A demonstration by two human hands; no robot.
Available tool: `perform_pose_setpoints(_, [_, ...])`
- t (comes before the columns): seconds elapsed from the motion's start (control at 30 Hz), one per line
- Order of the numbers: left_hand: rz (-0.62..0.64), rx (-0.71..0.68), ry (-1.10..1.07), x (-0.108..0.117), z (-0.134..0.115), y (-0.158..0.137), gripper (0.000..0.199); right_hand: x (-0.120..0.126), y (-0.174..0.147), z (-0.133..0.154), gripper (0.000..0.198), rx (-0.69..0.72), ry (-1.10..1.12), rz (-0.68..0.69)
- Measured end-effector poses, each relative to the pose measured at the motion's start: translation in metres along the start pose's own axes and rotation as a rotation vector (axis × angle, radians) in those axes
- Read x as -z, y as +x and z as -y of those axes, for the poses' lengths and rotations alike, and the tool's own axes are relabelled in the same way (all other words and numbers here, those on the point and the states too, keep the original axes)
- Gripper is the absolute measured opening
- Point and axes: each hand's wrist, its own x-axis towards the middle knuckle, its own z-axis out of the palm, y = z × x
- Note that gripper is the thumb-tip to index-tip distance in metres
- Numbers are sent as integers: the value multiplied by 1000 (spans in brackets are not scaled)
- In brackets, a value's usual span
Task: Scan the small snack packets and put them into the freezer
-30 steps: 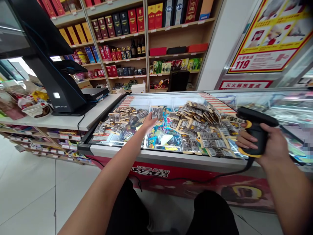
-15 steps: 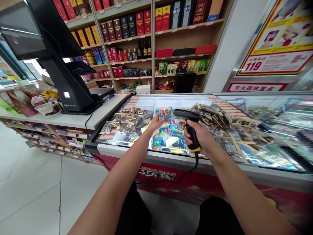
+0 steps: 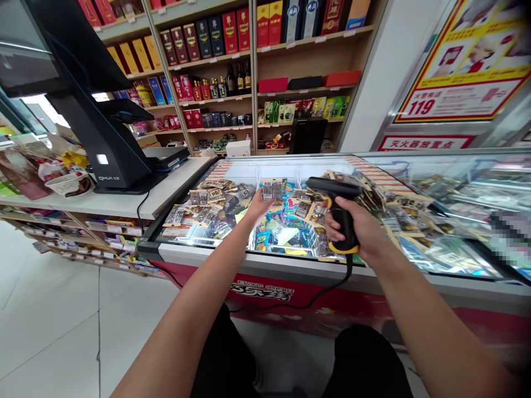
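Observation:
My left hand (image 3: pixel 259 206) is closed on the lower left edge of a small snack packet (image 3: pixel 272 189), held upright above the glass-topped chest freezer (image 3: pixel 199 254). My right hand (image 3: pixel 352 224) wraps round the grip of a black and yellow barcode scanner (image 3: pixel 335 188), its head pointing left towards the packet but apart from it. A black cord hangs from the scanner's handle. Heaps of similar packets lie to the left (image 3: pixel 205 202) and, partly behind the scanner, to the right (image 3: pixel 409 213). Colourful bags show beneath the glass between them.
At the left a black point-of-sale terminal (image 3: pixel 99 127) stands on a white counter (image 3: pixel 136 204) with goods on shelves below. Behind the freezer rise shelves (image 3: pixel 219 61) of boxes and bottles. A framed fire-safety poster (image 3: pixel 460 72) hangs at the right.
My right hand has drawn the scanner to the right, widening its distance from the packet. My left hand still holds the packet. The whole view has shifted slightly.

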Motion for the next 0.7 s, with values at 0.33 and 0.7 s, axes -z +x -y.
perform_pose_setpoints(0.33, [-87, 150, -60, -17, -21, -3, 22, 176, -35, 12, 14, 260, 288, -365])
perform_pose_setpoints(0.7, [131, -47, 721, -73, -51, -3, 48, 212, -20, -4, 12, 110, 541, -480])
